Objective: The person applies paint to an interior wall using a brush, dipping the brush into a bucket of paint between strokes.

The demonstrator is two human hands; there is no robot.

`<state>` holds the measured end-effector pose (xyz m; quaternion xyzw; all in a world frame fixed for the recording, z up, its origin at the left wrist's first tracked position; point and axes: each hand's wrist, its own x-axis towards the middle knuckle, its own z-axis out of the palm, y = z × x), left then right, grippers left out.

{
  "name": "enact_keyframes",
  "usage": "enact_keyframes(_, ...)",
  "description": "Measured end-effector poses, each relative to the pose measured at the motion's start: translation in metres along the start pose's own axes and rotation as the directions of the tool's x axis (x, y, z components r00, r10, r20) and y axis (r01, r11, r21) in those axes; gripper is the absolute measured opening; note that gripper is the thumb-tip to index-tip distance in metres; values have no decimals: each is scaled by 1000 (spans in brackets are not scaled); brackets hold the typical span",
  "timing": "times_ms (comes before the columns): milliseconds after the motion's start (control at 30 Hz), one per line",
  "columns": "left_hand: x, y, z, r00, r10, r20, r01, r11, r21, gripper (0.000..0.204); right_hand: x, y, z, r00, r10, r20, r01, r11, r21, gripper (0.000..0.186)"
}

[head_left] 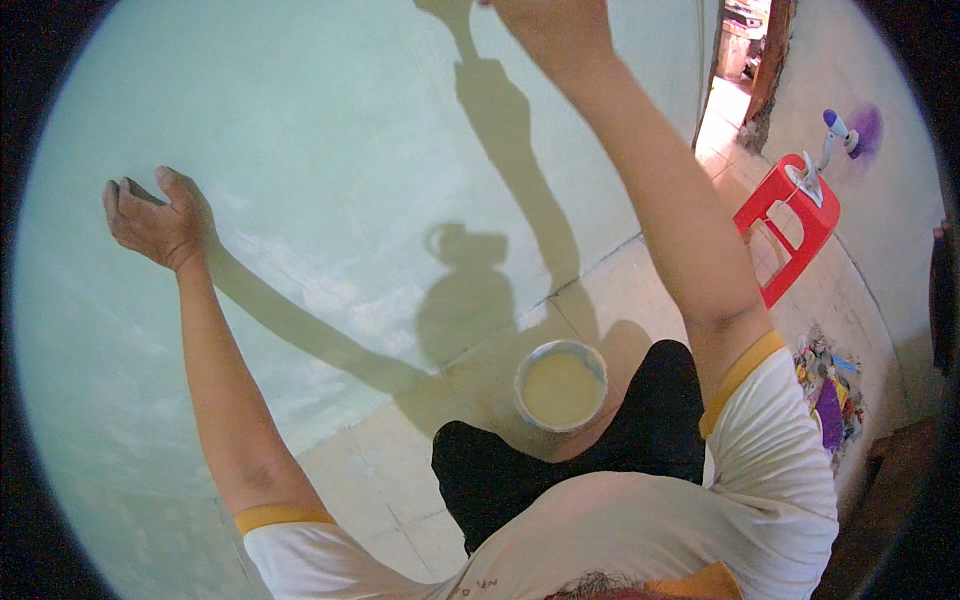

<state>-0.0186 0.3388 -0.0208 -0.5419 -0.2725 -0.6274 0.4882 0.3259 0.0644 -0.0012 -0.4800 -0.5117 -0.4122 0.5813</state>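
Observation:
My left hand (160,222) is raised beside the pale green wall (330,130), fingers loosely curled, thumb apart, nothing in it. Whether it touches the wall, I cannot tell. At the top edge my right hand (560,28) is stretched up along the wall, its fingers mostly cut off by the picture's edge. Its shadow (495,110) shows a closed hand round a handled tool that widens at the end, like a paintbrush; the tool itself is out of sight. A round bucket (518,392) of cream-coloured liquid stands on the floor between my knees.
A red plastic stool (820,228) at the right bears a small white fan (828,150) with purple blades. Behind it, a doorway (735,95) opens in the wall. A heap of colourful litter (835,385) lies on the tiled floor (375,475) to my right.

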Motion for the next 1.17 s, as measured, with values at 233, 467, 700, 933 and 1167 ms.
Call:
enact_keyframes(233, 2, 3, -2, 1000, -15, 8, 15, 1000, -4, 58, -210, 31, 6, 954, 191, 233, -180, 981, -67, 30)
enact_keyframes(467, 1, 16, -4, 999, -40, 4, 40, 999, -27, 64, -386, 29, -38, 557, 711, 430, -726, 668, -164, 26)
enact_keyframes(700, 1, 5, -4, 999, -4, 38, 2, 999, 46, 61, -353, 67, -27, 589, 668, 455, -653, 725, -220, 27)
enact_keyframes(933, -8, -22, 10, 998, 52, 44, -57, 992, 114, 63, -213, 52, -39, 656, 704, 274, -752, 642, 151, 29)
enact_keyframes(1167, -14, -33, 28, 996, 91, 23, -94, 979, 180, 68, -310, 82, -37, 690, 704, 168, -723, 682, 111, 28)
